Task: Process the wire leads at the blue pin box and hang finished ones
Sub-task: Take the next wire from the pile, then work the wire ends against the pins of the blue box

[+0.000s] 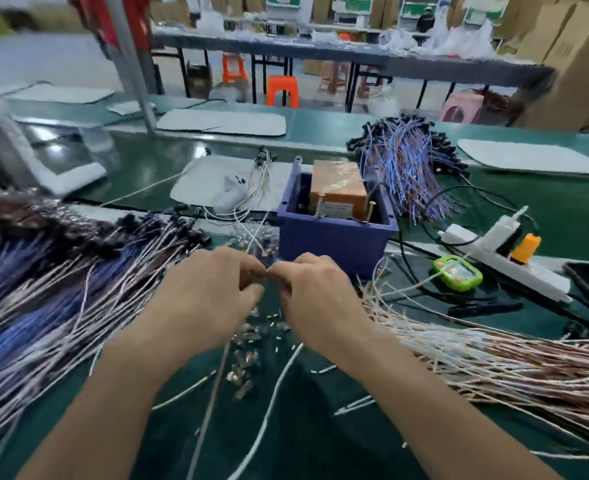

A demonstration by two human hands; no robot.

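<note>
- Blue pin box point(334, 237), open-topped, on the bench just beyond the fingertips, near mid-frame.
- Inside it, toward the back: an orange block point(338, 188) wrapped in clear film. In front of that, brass pins point(370, 211) upright near the front wall.
- Left hand point(203, 292) and right hand point(317, 296) side by side before the box, fingers curled, thumbs and fingertips drawn together, the two sets of tips almost meeting.
- Pinched there: a thin wire lead point(258, 233), running up and away past the box's left front corner; exact hold on its end too blurred to tell.
- Left bundle point(61, 282): a thick fan of blue, white and pink leads with black ends, spread across the bench beside the left forearm.
- Right bundle point(494, 362): pink and white leads, bare ends toward the right hand.
- Far bundle point(407, 171): blue and pink leads with black ends, heaped just behind and right of the box.
- Small metal terminals point(248, 358) and cut wire scraps loose on the green mat point(321, 427) under and between the wrists.
- Right of the box: a white power strip point(515, 268) with an orange plug point(525, 249), and a small green device point(457, 273) beside it.
- Left of the box: a white pad point(203, 185) with a few white leads on it.
- Beyond the bench: a long grey table point(355, 53), orange stools point(282, 90) beneath it, cardboard boxes point(577, 64) stacked at right.
</note>
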